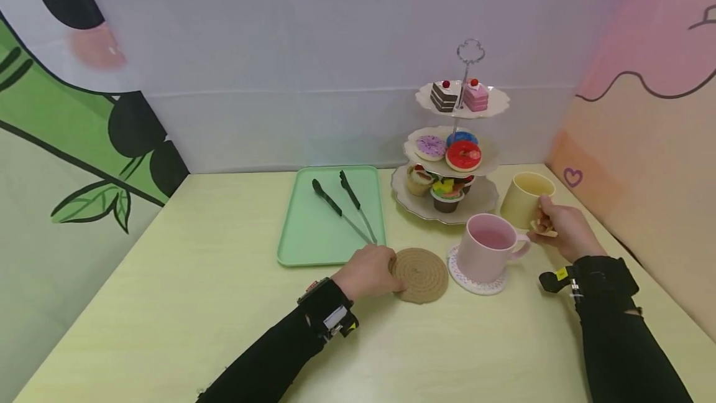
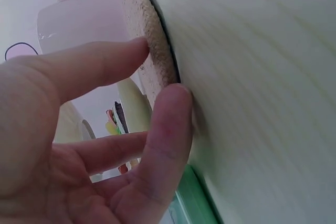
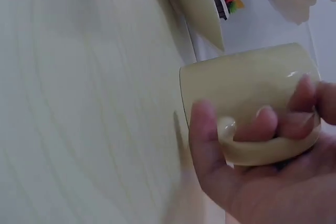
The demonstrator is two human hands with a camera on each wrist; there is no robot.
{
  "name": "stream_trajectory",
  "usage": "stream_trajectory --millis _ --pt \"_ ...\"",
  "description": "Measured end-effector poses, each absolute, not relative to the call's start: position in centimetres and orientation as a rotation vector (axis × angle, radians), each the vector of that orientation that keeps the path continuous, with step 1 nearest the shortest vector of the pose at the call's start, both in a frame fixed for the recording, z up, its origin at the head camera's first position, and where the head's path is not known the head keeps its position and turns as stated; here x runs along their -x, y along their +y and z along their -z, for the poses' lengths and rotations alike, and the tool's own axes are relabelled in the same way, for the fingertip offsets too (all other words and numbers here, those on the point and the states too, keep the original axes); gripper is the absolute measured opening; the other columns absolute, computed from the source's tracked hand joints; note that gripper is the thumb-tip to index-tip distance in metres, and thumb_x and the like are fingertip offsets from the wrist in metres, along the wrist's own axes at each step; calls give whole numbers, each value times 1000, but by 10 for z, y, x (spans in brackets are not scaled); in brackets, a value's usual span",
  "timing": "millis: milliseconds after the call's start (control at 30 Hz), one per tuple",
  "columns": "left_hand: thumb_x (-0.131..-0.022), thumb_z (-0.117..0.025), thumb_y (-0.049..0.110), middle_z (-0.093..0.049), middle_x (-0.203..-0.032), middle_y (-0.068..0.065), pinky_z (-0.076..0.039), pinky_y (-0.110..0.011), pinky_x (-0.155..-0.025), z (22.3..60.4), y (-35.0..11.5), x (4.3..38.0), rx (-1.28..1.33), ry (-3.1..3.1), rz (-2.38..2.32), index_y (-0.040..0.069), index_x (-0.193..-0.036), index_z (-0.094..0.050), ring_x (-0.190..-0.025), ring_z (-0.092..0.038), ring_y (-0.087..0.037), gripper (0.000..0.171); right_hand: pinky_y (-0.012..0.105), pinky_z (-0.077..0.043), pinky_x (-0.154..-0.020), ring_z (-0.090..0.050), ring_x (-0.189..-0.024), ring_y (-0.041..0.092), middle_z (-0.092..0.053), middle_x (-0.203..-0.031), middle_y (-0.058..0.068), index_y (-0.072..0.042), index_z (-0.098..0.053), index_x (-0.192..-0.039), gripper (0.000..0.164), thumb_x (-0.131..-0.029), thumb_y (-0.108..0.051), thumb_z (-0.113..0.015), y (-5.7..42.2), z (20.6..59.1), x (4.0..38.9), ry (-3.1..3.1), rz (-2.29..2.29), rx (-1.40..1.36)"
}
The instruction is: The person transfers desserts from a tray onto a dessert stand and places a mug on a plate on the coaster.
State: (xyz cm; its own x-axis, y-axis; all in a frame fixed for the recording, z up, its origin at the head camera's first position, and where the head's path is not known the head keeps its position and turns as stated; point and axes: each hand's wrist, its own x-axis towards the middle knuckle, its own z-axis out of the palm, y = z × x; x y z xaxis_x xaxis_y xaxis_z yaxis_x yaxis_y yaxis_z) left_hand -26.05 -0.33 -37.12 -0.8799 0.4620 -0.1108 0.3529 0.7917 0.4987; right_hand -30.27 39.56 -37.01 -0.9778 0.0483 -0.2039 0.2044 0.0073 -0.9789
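My right hand (image 1: 570, 229) holds a pale yellow mug (image 3: 247, 87) by its handle (image 3: 262, 150), fingers curled through the loop. The mug is upright at the table's right side; whether its base touches the table I cannot tell. My left hand (image 1: 370, 271) is at the left edge of a round tan woven coaster (image 1: 422, 275), with thumb and a finger on its rim in the left wrist view. Between the hands a pink mug (image 1: 485, 247) stands on a white patterned coaster (image 1: 478, 287), its handle pointing right, close to my right hand.
A green tray (image 1: 302, 229) with black-handled tongs (image 1: 341, 207) lies behind my left hand. Behind the pink mug rises a three-tier stand (image 1: 411, 204) bearing toy cakes, doughnuts and cupcakes. A printed wall (image 1: 643, 160) borders the table (image 1: 196, 310) on the right.
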Motion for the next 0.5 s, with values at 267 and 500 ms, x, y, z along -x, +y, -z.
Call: stream_trajectory --millis 267,500 --pt "-81 -85 31 -59 -77 2 -41 -27 -59 369 -5 261 -641 2756 -693 4 -97 -69 -69 -52 -14 36 29 -52 -75 -42 -67 17 -36 -71 1 -10 -45 -79 44 -108 -42 -40 395 376 302 2068 2208 -137" --pt "-80 -85 33 -59 -76 2 -42 -27 -58 372 -5 262 -634 2766 -683 5 -96 -68 -70 -52 -14 36 27 -50 -74 -36 -61 17 -31 -69 1 -11 -41 -75 43 -111 -33 -35 396 379 302 2052 2336 -51"
